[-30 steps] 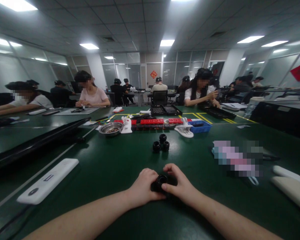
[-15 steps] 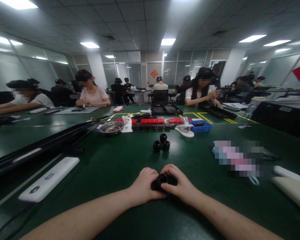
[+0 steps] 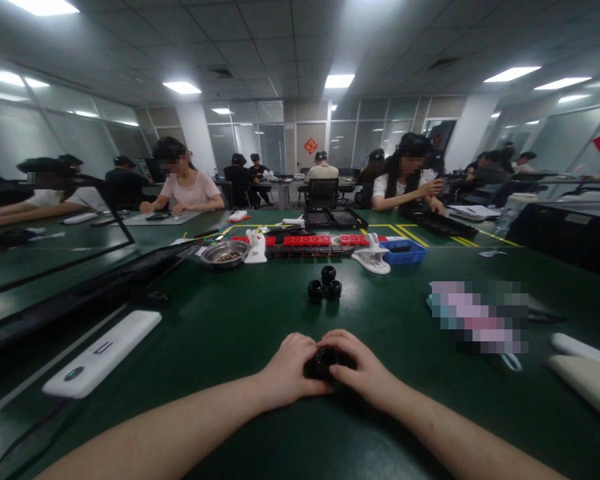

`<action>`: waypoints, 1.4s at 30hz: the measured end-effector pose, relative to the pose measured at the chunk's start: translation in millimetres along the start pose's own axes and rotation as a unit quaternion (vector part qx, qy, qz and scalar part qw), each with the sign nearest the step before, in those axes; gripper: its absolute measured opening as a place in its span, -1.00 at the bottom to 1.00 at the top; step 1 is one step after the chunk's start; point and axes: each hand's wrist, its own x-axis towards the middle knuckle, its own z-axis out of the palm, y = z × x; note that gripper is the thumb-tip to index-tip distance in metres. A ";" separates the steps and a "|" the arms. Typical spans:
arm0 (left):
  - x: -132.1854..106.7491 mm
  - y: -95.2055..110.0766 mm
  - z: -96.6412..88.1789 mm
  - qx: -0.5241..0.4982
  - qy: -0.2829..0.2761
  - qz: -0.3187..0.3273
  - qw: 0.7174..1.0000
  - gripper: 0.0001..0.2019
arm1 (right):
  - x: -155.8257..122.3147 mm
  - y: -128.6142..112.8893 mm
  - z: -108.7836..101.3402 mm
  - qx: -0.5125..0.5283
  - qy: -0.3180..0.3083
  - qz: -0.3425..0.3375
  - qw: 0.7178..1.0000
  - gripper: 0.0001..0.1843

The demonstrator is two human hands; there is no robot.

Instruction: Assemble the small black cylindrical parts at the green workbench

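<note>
My left hand (image 3: 293,370) and my right hand (image 3: 360,367) meet close to the table, curled around a black round fitting (image 3: 326,359) whose open hole faces up. My right thumb presses on its near side, and my left thumb lies below it. More dark shape shows between the hands, but I cannot tell whether it is another piece or shadow. Farther forward, three similar black fittings (image 3: 329,275) stand in a tight cluster on the green table (image 3: 220,347).
Beyond the cluster are a metal bowl (image 3: 225,255) of small parts, white clips (image 3: 373,257), red strips (image 3: 307,240) and a blue tray (image 3: 405,252). A white power bank (image 3: 105,353) lies left, a long black panel (image 3: 85,293) behind it. Co-workers sit across the table.
My hands keep nearly the same hold on the fitting. At far left, a thin black frame has risen above the long black panel. A co-worker's hands across the table have moved apart.
</note>
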 end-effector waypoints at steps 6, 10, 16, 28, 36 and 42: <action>0.5 0.6 1.6 0.017 0.009 0.002 1.000 -0.64 | -2.0 5.8 5.1 0.027 0.020 0.034 0.999 -0.47; 0.2 -0.2 1.7 0.013 0.012 0.000 1.000 -0.63 | -0.1 1.7 4.4 -0.015 0.051 0.033 0.998 -0.66; -0.2 1.2 0.0 0.005 0.004 0.002 1.000 -0.60 | -2.4 0.2 2.0 0.016 0.005 0.002 1.000 -0.60; 0.2 -0.7 2.3 0.012 0.002 -0.011 1.000 -0.59 | -4.0 4.6 1.3 0.033 -0.001 0.007 0.999 -0.51; -0.4 -0.6 3.5 0.034 0.013 -0.016 0.999 -0.56 | -0.5 10.9 4.0 -0.024 0.049 -0.007 0.998 -0.71; 0.9 -4.5 6.6 0.039 0.017 -0.001 0.999 -0.57 | -5.0 10.5 3.5 -0.033 0.055 0.005 0.998 -0.42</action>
